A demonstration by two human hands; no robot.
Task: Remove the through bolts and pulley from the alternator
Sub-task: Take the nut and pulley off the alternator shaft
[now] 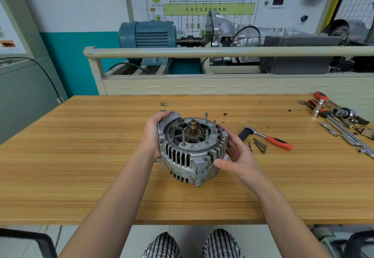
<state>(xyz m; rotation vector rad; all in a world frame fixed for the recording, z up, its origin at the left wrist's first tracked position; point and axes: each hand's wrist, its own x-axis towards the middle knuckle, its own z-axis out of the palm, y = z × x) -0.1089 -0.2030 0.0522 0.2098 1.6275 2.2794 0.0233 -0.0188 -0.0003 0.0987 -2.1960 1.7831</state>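
At table (81,166) centre, both hands are gripping the alternator (192,150): left hand (153,134) at nine o'clock, right hand (234,154) at three. Loose bolts (260,145) are lying beside the ratchet (265,137), so the next move is probably turning it pulley-side up

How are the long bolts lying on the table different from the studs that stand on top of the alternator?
The loose bolts lie flat on the wooden table, apart from the alternator, beside the ratchet; the studs stand upright, fixed in its top face. The bolts look dark and rusty; the studs look pale grey. Both are slender metal rods.
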